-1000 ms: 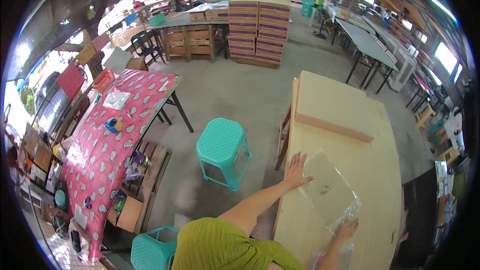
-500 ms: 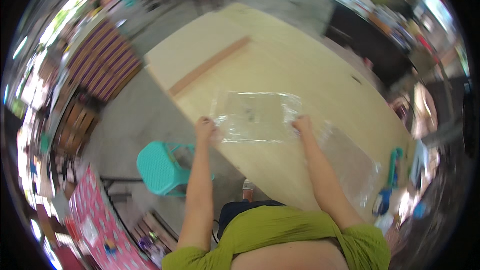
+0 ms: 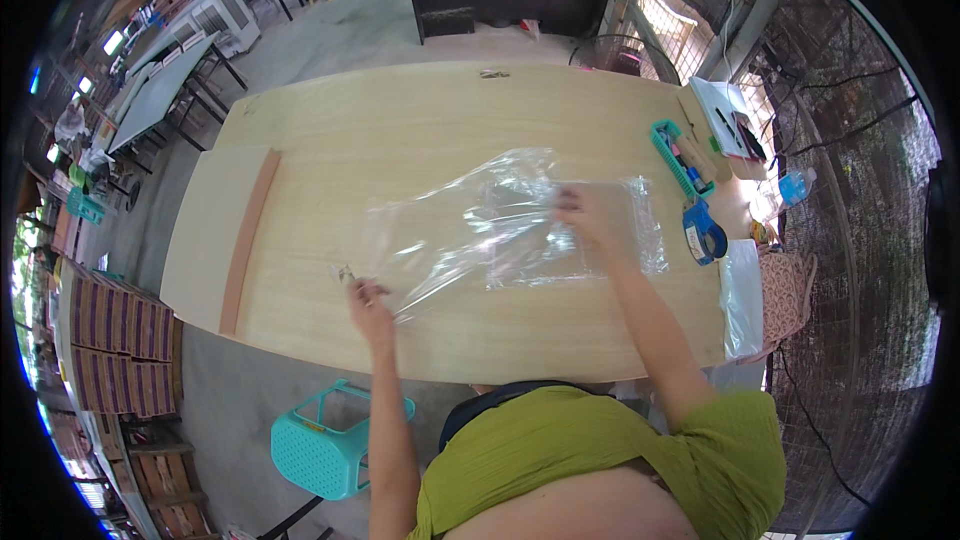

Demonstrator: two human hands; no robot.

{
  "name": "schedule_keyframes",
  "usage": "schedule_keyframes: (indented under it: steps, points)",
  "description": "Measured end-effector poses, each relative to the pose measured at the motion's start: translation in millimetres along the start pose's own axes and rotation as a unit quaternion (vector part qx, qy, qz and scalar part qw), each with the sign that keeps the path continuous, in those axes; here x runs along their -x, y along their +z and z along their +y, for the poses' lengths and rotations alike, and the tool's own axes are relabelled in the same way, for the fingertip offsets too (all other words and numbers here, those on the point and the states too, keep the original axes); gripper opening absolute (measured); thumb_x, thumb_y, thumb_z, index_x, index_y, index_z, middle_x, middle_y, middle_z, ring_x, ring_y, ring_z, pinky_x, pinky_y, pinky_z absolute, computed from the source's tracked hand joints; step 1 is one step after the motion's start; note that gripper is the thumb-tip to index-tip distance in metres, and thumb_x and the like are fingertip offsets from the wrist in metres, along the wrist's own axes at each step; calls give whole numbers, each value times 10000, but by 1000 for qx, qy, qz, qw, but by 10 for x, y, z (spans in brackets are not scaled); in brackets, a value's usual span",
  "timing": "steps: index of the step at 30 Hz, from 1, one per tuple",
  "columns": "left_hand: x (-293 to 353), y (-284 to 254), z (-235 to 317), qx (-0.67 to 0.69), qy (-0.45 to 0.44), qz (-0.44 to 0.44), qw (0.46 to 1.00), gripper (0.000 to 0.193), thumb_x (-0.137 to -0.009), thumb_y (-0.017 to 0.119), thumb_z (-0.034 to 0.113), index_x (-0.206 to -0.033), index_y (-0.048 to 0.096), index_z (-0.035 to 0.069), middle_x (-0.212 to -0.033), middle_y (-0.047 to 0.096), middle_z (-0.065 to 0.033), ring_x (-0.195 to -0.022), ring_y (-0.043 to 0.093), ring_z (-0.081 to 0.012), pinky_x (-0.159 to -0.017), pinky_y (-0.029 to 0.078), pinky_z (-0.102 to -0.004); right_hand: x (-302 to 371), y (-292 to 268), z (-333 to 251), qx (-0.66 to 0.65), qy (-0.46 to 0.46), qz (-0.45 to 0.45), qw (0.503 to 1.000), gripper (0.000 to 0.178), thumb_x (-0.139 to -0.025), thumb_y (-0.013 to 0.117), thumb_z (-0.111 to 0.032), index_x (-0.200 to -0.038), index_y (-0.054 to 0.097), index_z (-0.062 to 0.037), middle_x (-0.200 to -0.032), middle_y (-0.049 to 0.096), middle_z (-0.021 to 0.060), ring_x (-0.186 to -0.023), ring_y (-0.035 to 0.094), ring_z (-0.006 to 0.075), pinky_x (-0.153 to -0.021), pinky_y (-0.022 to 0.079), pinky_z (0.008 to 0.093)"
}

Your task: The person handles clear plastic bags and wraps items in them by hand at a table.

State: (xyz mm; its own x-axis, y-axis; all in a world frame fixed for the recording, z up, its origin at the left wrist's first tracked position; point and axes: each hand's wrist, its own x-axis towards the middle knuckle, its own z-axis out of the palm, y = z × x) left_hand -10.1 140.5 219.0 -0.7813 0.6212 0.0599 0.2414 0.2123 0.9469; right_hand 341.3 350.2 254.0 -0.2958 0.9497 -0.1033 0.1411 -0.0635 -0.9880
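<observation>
A clear plastic sheet [image 3: 440, 230], possibly a bag, stretches slantwise over the wooden table [image 3: 400, 120], shiny and creased. Its lower left end is pinched in my left hand [image 3: 371, 312], with a bit of film sticking up past the fingertips. At the other end my right hand [image 3: 580, 212] is closed on the film, higher and to the right. Beneath and beside my right hand, a second clear plastic sheet [image 3: 610, 240] lies flat on the table. The held sheet overlaps its left part.
A brown strip [image 3: 252, 240] borders a pale board on the left. On the right are a teal basket [image 3: 683, 158] of pens, a blue tape dispenser [image 3: 704, 235], a white plastic pack [image 3: 741, 300] and a bottle [image 3: 796, 186]. A teal stool [image 3: 320, 448] stands at the near left.
My view has turned toward the right. The sheet, held spread and level between both hands before, now slants and bunches, with my right hand above the other sheet on the table.
</observation>
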Motion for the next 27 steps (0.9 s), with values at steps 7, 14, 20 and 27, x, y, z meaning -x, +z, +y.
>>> schedule_keyframes:
  steps: [7, 14, 20, 27]
  points:
    - [275, 1613, 172, -92, 101, -160, 978, 189, -865, 598, 220, -908, 627, 38, -893, 639, -153, -817, 625, -299, -713, 490, -415, 313, -1724, 629, 85, 19, 175, 981, 403, -721, 719, -50, -1090, 565, -7, -911, 622, 80, -800, 591, 131, -664, 478, 269]
    - [445, 1993, 292, -274, 121, -149, 943, 266, -786, 654, 230, -1005, 626, 82, -951, 627, -166, -924, 601, -339, -798, 500, -451, 219, -2203, 1179, 386, 44, 252, 886, 389, -692, 754, -192, -980, 614, 28, -934, 648, 202, -865, 630, 327, -774, 491, 378]
    - [203, 2146, 401, -261, -19, -149, 953, 457, -739, 701, 291, -1096, 572, 36, -1100, 583, -188, -1060, 551, -379, -876, 482, -473, 210, -1986, 1339, 429, 106, 315, 840, 584, -681, 756, -279, -1133, 550, 27, -1071, 609, 262, -998, 598, 380, -900, 458, 420]
    - [-52, 2493, 406, -281, 2, -214, 936, 539, -711, 719, 379, -1081, 565, 20, -1008, 641, -190, -937, 619, -362, -827, 506, -433, 148, -1773, 1389, 438, 169, 335, 817, 631, -674, 764, -322, -1135, 541, 47, -1098, 603, 271, -1036, 596, 388, -901, 469, 434]
